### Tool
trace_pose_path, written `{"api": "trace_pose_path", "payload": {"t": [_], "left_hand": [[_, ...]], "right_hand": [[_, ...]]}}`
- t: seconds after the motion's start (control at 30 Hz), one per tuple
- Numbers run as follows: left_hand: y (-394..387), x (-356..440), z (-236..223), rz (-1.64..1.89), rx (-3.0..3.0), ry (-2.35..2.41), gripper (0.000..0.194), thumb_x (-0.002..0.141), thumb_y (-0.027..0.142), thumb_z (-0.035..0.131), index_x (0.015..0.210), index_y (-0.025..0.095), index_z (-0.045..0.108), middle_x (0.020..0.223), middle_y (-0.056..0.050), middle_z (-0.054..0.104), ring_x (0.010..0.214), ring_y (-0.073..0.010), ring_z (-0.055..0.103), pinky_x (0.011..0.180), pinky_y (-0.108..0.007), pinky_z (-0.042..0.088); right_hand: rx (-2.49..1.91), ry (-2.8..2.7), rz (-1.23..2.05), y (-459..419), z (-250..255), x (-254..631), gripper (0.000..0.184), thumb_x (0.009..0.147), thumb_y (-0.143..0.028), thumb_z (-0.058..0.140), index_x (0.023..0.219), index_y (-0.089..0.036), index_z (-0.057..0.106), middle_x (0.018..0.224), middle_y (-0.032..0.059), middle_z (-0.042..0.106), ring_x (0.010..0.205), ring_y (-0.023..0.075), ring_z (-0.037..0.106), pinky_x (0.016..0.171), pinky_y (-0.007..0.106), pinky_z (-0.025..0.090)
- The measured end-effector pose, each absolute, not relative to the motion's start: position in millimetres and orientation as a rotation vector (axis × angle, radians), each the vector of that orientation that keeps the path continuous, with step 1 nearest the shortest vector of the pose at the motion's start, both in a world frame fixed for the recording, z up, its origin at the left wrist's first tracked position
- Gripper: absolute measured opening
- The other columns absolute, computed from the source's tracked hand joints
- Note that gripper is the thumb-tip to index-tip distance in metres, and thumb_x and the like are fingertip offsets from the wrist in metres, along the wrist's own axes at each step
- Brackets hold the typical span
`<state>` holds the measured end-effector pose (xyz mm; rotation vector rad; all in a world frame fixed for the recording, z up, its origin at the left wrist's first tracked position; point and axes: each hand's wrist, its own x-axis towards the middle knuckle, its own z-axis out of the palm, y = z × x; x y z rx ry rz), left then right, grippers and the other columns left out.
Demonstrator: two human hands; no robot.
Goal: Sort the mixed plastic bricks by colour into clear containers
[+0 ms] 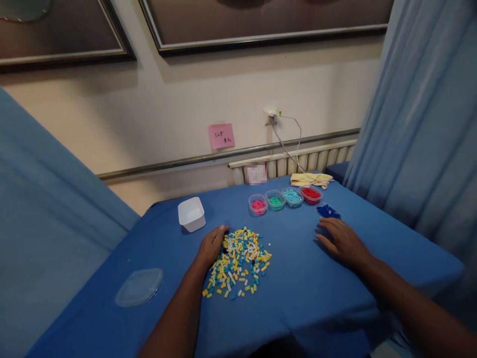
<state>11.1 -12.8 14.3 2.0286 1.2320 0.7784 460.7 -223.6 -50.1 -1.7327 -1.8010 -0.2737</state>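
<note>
A loose pile of small plastic building bricks (238, 258), mostly yellow, white and teal, lies spread on the blue-covered table. My left hand (213, 244) rests against the pile's left edge, its fingers loosely extended and partly hidden. Over on the right, my right hand (341, 241) lies just in front of a clear tub of dark blue bricks (328, 211). Its fingers and thumb are apart; whether the fingertips touch the tub I cannot tell. Clear tubs of pink bricks (258, 205), green bricks (276, 201), light blue bricks (292, 197) and red bricks (311, 195) stand in a row behind.
A white plastic box (192, 215) stands behind my left hand. Clear lids (139, 287) lie at the front left. A yellow cloth (311, 180) is at the back, by the radiator (320, 158) and a hanging white cable (299, 134). Blue curtains (421, 124) flank the table.
</note>
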Motion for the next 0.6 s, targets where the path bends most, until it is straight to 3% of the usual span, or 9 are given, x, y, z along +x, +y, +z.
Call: {"api": "trace_pose_path", "payload": {"t": [0.17, 0.37, 0.5, 0.6], "left_hand": [[-29, 9, 34, 0.589, 2.112, 1.201, 0.076, 0.101, 0.077, 0.039, 0.131, 0.019, 0.079, 0.144, -0.010, 0.072, 0.141, -0.0316, 0.064, 0.128, -0.052, 0.039], [-83, -18, 50, 0.492, 2.209, 1.226, 0.075, 0.104, 0.075, 0.040, 0.150, 0.021, 0.067, 0.160, -0.011, 0.059, 0.153, -0.0318, 0.051, 0.130, -0.054, 0.035], [-115, -32, 39, 0.423, 2.264, 1.534, 0.084, 0.107, 0.071, 0.028, 0.161, 0.012, 0.053, 0.170, -0.018, 0.044, 0.163, -0.0329, 0.034, 0.135, -0.055, 0.024], [-130, -22, 23, 0.270, 2.312, 1.674, 0.085, 0.107, 0.067, 0.032, 0.167, 0.009, 0.041, 0.175, -0.022, 0.032, 0.166, -0.0361, 0.026, 0.135, -0.059, 0.020]], "right_hand": [[-1.711, -1.776, -0.208, -224, -48, 459, 0.036, 0.105, -0.046, 0.056, 0.119, -0.019, 0.074, 0.126, 0.0150, 0.077, 0.121, 0.0319, 0.069, 0.112, 0.052, 0.051], [-1.645, -1.755, -0.088, -231, -46, 460, 0.034, 0.105, -0.046, 0.056, 0.115, -0.020, 0.075, 0.122, 0.0136, 0.078, 0.118, 0.0316, 0.071, 0.107, 0.051, 0.054], [-1.599, -1.748, -0.013, -237, -49, 461, 0.036, 0.104, -0.051, 0.058, 0.117, -0.021, 0.074, 0.124, 0.0139, 0.078, 0.119, 0.0325, 0.071, 0.109, 0.052, 0.054], [-1.571, -1.804, 0.045, -240, -54, 460, 0.039, 0.103, -0.054, 0.059, 0.122, -0.023, 0.073, 0.128, 0.0132, 0.076, 0.122, 0.0333, 0.070, 0.109, 0.052, 0.054]]}}
